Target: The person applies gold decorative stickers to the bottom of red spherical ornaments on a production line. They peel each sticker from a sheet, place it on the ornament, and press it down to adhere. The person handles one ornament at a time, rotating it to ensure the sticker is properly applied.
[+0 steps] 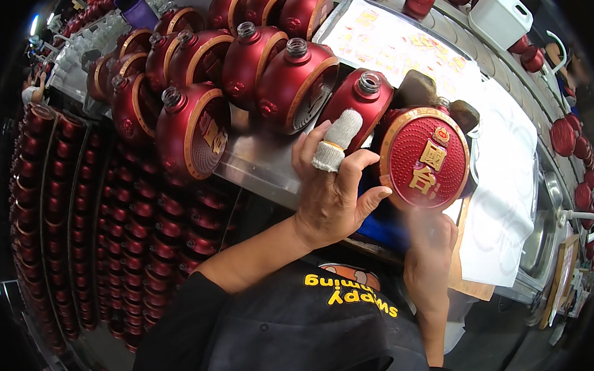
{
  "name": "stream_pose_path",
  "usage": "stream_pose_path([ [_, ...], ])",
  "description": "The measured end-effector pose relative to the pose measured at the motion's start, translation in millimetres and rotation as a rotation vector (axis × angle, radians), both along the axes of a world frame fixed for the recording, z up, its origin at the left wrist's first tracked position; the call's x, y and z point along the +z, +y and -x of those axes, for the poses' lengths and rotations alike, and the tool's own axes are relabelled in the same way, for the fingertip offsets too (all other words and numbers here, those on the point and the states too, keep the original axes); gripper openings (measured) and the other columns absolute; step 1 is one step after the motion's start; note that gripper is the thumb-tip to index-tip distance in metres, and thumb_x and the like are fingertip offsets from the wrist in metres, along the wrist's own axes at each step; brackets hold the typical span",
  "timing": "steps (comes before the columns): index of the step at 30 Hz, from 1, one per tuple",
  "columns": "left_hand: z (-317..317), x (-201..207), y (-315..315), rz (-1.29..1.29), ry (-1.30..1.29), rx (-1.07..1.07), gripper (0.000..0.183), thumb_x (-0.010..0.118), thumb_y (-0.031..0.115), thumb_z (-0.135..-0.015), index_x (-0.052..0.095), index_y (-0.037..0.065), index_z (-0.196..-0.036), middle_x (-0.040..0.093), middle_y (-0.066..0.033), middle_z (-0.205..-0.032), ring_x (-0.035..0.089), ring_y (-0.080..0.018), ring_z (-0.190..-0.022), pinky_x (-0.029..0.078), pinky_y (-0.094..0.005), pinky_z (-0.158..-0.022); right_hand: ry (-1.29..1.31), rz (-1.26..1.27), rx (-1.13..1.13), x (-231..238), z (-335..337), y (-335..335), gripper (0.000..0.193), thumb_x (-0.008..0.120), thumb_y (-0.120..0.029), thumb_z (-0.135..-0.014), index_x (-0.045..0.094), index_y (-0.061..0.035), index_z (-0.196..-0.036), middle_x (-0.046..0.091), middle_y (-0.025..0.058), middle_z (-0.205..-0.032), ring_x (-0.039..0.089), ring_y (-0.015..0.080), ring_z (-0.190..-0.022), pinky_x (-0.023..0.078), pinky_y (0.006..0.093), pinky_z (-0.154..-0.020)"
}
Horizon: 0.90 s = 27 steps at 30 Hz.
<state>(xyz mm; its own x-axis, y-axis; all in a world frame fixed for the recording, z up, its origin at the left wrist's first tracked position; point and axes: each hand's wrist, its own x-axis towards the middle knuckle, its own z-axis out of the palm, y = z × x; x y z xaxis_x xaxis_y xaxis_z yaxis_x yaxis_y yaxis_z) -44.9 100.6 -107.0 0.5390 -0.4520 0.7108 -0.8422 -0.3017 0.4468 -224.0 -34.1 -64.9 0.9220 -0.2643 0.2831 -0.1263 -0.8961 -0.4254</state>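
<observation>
A round red bottle (407, 141) with an orange rim and raised gold characters stands tilted, its face toward me, between dark block-like supports (416, 89). My left hand (326, 200) is at its left rim, thumb and forefinger apart; the thumb tip overlaps the rim, and whether it presses there I cannot tell. A white knitted sleeve (340, 139) with a thin band covers one finger of that hand. My right hand (430, 249) is just below the bottle's lower edge, blurred by motion, its fingertips unclear. Another red bottle (361, 98) with an uncapped clear glass neck stands behind my left fingers.
Several red bottles (295, 85) crowd the metal table at left. A tray of gold-and-red pieces on a white sheet (392, 39) is behind. White paper (500, 216) lies at right, near a white jug (499, 20) and a metal sink (543, 228). Racked bottles (61, 193) fill the lower left.
</observation>
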Motion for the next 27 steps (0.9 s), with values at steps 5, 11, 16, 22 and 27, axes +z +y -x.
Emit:
stream_pose_path([
  [5, -1, -2, 1, 0.001, -0.013, -0.007, 0.047, 0.068, 0.052, -0.096, 0.058, 0.015, -0.123, 0.050, -0.0184, -0.137, 0.035, -0.0444, -0.137, 0.021, -0.0631, -0.113, 0.008, 0.007, 0.005, 0, -1, -1, 0.070, 0.048, 0.017, -0.070, 0.064, -0.0001, -0.135, 0.061, 0.0212, -0.128, 0.052, 0.0416, -0.121, 0.039, 0.0478, -0.110],
  [11, 4, -7, 12, -0.099, -0.042, 0.023, 0.037, 0.071, 0.042, -0.095, 0.060, 0.016, -0.119, 0.047, -0.0199, -0.142, 0.032, -0.0450, -0.139, 0.019, -0.0645, -0.113, -0.029, 0.060, 0.012, -1, -2, -1, 0.085, 0.058, 0.021, -0.068, 0.062, -0.0129, -0.145, 0.056, 0.0190, -0.119, 0.056, 0.0390, -0.113, 0.048, 0.0499, -0.100],
  [16, 2, -6, 6, -0.086, -0.041, 0.048, 0.031, 0.069, 0.042, -0.096, 0.063, 0.016, -0.112, 0.046, -0.0205, -0.142, 0.033, -0.0455, -0.139, 0.021, -0.0646, -0.113, -0.027, 0.057, 0.006, -1, -2, -2, 0.085, 0.058, 0.021, -0.067, 0.062, -0.0133, -0.146, 0.057, 0.0189, -0.118, 0.056, 0.0391, -0.113, 0.048, 0.0499, -0.100],
  [22, 0, -2, 3, -0.069, -0.046, 0.046, 0.030, 0.066, 0.045, -0.098, 0.065, 0.015, -0.100, 0.046, -0.0212, -0.143, 0.034, -0.0455, -0.139, 0.022, -0.0637, -0.113, -0.022, 0.056, 0.006, -1, -2, -2, 0.085, 0.058, 0.020, -0.068, 0.062, -0.0134, -0.146, 0.057, 0.0187, -0.118, 0.056, 0.0390, -0.113, 0.047, 0.0503, -0.100],
  [27, 0, 0, 2, -0.052, -0.022, 0.031, 0.047, 0.059, 0.058, -0.099, 0.064, 0.012, -0.100, 0.046, -0.0226, -0.142, 0.034, -0.0457, -0.139, 0.022, -0.0638, -0.112, -0.025, 0.055, 0.006, -1, -2, -2, 0.085, 0.058, 0.020, -0.068, 0.062, -0.0136, -0.146, 0.057, 0.0185, -0.117, 0.056, 0.0390, -0.114, 0.046, 0.0504, -0.101],
])
